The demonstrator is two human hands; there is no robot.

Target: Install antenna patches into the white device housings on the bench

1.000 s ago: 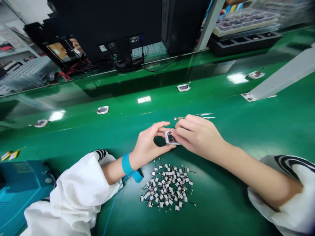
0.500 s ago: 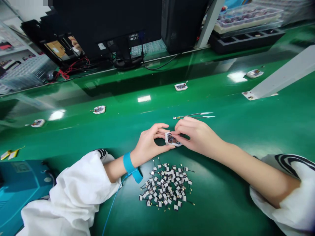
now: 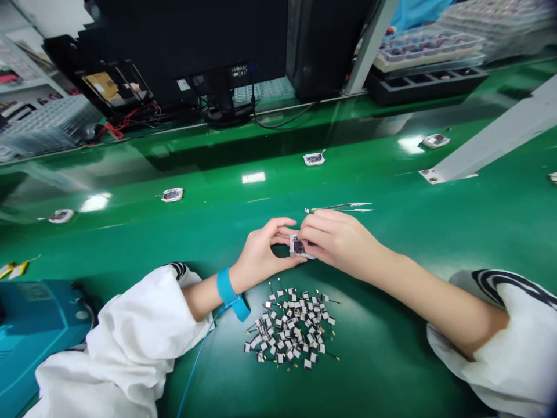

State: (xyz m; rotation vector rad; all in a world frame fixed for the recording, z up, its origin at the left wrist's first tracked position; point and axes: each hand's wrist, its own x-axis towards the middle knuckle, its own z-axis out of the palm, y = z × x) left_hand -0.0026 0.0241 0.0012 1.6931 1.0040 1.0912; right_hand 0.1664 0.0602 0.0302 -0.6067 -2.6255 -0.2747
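A small white-framed device [image 3: 297,246] with a dark circuit inside is held above the green bench. My left hand [image 3: 261,252], with a blue wrist strap [image 3: 225,286], grips it from the left between thumb and fingers. From the right, my right hand [image 3: 337,238] has its fingertips pressed onto the device and covers its right part. Tweezers [image 3: 348,206] lie just beyond my right hand, beside a tiny connector piece [image 3: 307,211]. Nearer to me spreads a pile of small grey and black parts [image 3: 291,328] with short leads.
Similar devices stand along the bench at the left [image 3: 173,195], middle [image 3: 314,159] and right [image 3: 436,140]. A white metal post [image 3: 500,130] slants at the right. A monitor [image 3: 187,52] stands behind; a blue machine [image 3: 39,337] is at lower left.
My right hand's fingers have shifted slightly left over the device and cover more of it. The view has moved a little, and another white item shows at the far right edge.
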